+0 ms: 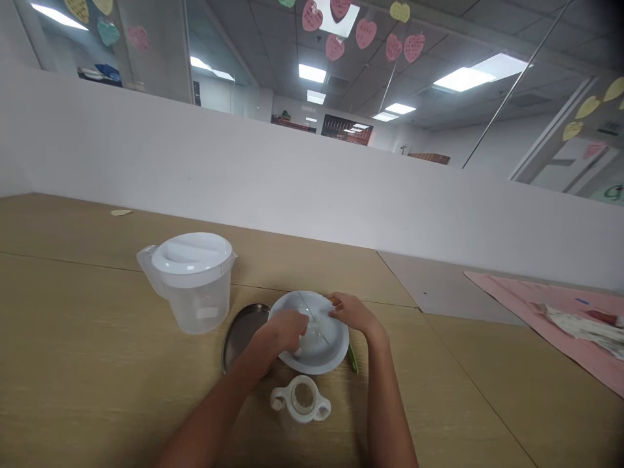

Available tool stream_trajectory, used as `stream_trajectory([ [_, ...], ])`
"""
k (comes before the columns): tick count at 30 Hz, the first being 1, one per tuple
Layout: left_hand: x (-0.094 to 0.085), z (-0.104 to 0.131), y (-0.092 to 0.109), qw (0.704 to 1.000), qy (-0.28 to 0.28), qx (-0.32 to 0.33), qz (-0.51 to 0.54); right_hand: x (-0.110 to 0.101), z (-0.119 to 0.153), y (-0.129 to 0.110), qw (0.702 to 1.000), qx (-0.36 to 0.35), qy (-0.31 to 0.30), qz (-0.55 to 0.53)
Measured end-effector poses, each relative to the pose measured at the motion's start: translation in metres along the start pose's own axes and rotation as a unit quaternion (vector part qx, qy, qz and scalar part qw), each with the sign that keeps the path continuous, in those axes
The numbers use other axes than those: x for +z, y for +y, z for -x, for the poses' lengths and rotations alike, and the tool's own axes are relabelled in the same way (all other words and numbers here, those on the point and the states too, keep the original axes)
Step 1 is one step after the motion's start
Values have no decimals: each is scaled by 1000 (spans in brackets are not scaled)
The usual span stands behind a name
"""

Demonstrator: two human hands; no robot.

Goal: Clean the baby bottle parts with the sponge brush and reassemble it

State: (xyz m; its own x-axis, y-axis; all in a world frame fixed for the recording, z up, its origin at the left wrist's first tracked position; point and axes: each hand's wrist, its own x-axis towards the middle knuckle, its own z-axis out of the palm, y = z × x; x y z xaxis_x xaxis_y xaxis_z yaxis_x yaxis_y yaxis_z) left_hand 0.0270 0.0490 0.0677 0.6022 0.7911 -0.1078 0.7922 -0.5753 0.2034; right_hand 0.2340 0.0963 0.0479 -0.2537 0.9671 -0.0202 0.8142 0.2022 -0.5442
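A white bowl (315, 366) stands on the wooden table, with something clear and whitish inside and a thin straight line across it. My left hand (288, 329) reaches over the bowl's left side, fingers curled in; what they hold, if anything, is hidden. On the upper right rim rests my right hand (351, 311), its fingers spread a little. Just in front of the bowl is a clear container with a white two-handled top (303, 398). A round dark metal tray (238, 335) lies left of the bowl, partly behind my left forearm. Something green (353, 359) sticks out at the bowl's right.
A translucent lidded pitcher (199, 299) stands on the table (97, 338) to the left. At the far right lies a pink cloth (517, 302) with a whitish cloth and small items on it. Behind the table rises a white wall (273, 175) with glass above.
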Motion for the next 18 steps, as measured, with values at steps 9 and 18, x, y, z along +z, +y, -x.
stream_trajectory([
  [9,-45,28,-2,996,44,-27,79,-10,8,-5,1000,1,9,-8],
  [18,-24,5,3,985,114,-88,90,-9,9,-7,1000,-12,11,-3],
])
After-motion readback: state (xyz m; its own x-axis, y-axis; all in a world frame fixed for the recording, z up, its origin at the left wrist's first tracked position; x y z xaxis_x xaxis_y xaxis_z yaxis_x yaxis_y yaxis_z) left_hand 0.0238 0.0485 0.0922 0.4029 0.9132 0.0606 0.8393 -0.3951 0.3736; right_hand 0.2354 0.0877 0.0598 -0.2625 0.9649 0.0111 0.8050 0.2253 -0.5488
